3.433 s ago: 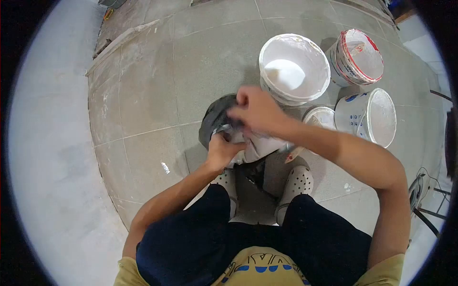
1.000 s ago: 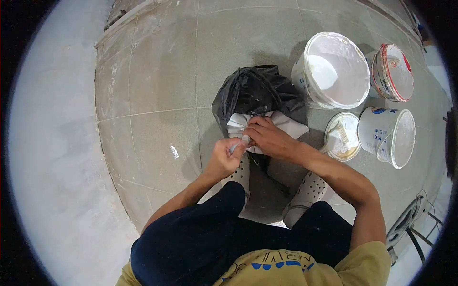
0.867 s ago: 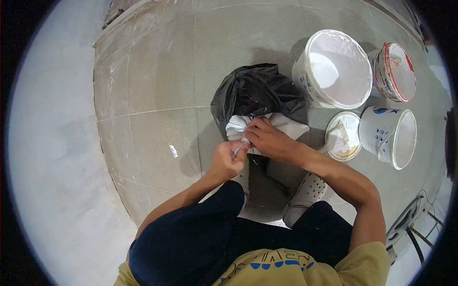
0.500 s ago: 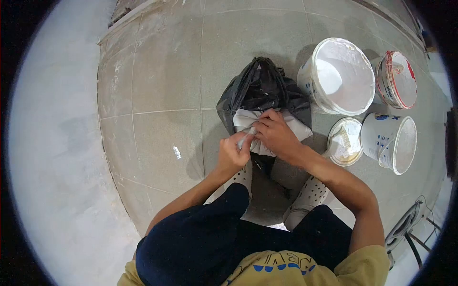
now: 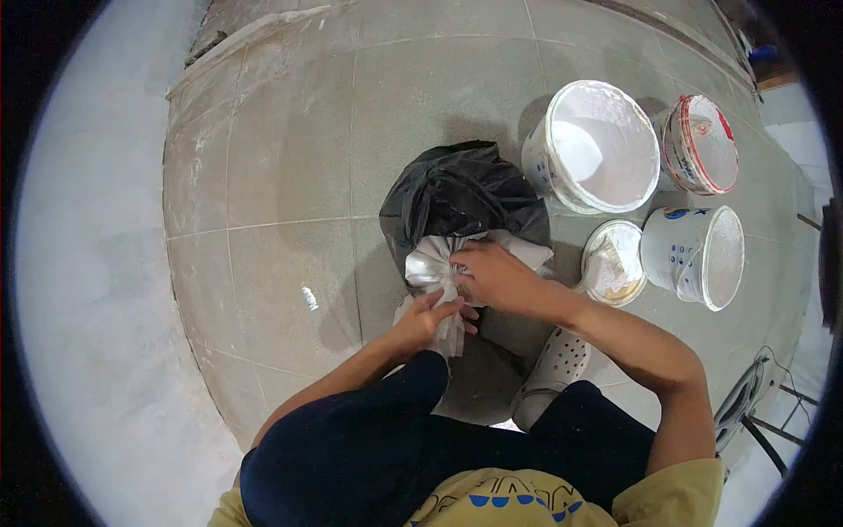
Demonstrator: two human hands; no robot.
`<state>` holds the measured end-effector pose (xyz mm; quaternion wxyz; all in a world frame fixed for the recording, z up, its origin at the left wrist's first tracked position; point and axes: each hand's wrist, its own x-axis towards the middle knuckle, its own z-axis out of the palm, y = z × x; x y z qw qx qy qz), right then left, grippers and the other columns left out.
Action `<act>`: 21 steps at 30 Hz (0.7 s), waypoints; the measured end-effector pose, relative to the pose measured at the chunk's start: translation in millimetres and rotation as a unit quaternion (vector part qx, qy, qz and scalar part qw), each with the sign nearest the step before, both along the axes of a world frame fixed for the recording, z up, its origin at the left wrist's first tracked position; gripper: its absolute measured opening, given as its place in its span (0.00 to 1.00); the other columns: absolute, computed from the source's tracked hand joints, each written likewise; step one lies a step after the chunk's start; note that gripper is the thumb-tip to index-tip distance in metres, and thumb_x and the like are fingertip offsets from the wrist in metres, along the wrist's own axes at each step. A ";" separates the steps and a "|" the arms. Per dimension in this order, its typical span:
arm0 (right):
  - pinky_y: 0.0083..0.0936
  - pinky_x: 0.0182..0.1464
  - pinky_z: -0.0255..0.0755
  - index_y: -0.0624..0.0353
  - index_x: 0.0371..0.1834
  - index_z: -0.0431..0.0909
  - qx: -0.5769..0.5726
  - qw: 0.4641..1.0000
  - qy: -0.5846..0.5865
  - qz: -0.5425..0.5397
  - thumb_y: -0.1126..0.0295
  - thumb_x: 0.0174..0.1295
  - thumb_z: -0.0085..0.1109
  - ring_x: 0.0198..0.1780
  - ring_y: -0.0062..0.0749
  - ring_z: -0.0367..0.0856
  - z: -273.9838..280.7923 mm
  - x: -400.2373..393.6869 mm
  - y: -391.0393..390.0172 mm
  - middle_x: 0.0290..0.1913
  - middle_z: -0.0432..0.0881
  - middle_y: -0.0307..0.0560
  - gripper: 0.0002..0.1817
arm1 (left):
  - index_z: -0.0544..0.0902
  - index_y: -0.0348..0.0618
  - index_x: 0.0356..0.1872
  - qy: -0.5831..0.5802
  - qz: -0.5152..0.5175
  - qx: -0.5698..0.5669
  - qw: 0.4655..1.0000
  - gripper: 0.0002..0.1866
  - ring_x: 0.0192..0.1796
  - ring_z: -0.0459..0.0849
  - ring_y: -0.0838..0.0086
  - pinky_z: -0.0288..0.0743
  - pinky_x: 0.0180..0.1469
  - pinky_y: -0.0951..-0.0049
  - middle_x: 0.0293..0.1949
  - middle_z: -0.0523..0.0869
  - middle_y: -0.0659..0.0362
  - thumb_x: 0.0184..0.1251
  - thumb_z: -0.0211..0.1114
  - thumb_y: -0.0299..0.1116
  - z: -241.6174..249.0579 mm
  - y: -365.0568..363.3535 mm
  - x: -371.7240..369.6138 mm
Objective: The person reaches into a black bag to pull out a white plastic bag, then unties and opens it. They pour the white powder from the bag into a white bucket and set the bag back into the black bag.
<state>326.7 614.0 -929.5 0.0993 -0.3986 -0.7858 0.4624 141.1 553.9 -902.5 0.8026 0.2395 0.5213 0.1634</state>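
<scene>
A white plastic bag (image 5: 428, 263) is bunched together in front of me, its gathered neck hanging down toward my feet. My left hand (image 5: 428, 323) is closed around the lower part of that neck. Just above, my right hand (image 5: 497, 277) grips the gathered plastic, its fingertips partly hidden in the folds. A full-looking black plastic bag (image 5: 465, 189) lies directly behind the white one and touches it. What the bags contain is hidden.
On the right stand a large white bucket (image 5: 546, 167), a red-rimmed bucket (image 5: 676, 149) and a white bucket lying tilted (image 5: 672, 255). A round lid with a putty-smeared tool (image 5: 613, 262) lies near them. A coiled cable (image 5: 738, 400) is at lower right, a white wall (image 5: 88, 263) at left.
The white plastic has been drawn toward me and gathered into a longer neck. My left hand has moved lower, and the black bag's top has slumped and rounded.
</scene>
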 end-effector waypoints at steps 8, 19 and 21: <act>0.41 0.58 0.72 0.68 0.50 0.78 0.095 0.995 0.010 0.040 0.72 0.60 0.54 0.52 0.55 0.79 10.1 -8.6 -12.4 0.48 0.78 0.60 0.16 | 0.79 0.38 0.44 -0.037 -0.011 0.155 0.987 0.18 0.35 0.83 0.74 0.78 0.37 0.70 0.34 0.83 0.58 0.78 0.54 0.45 -39.3 -16.7 -6.7; 0.36 0.55 0.73 0.67 0.44 0.81 -0.059 0.998 0.001 0.031 0.61 0.49 0.72 0.50 0.50 0.80 34.7 3.5 16.5 0.46 0.81 0.60 0.24 | 0.78 0.32 0.33 0.218 -0.182 0.431 0.856 0.12 0.25 0.80 0.60 0.70 0.30 0.61 0.23 0.80 0.45 0.72 0.56 0.32 -3.9 -5.2 -6.9; 0.36 0.53 0.73 0.67 0.44 0.80 -0.143 0.987 -0.021 0.065 0.57 0.46 0.74 0.49 0.48 0.80 31.4 1.5 21.6 0.45 0.82 0.59 0.27 | 0.75 0.31 0.28 0.201 -0.150 0.483 0.839 0.07 0.31 0.80 0.40 0.71 0.32 0.51 0.25 0.79 0.39 0.64 0.60 0.25 1.6 -5.8 -3.9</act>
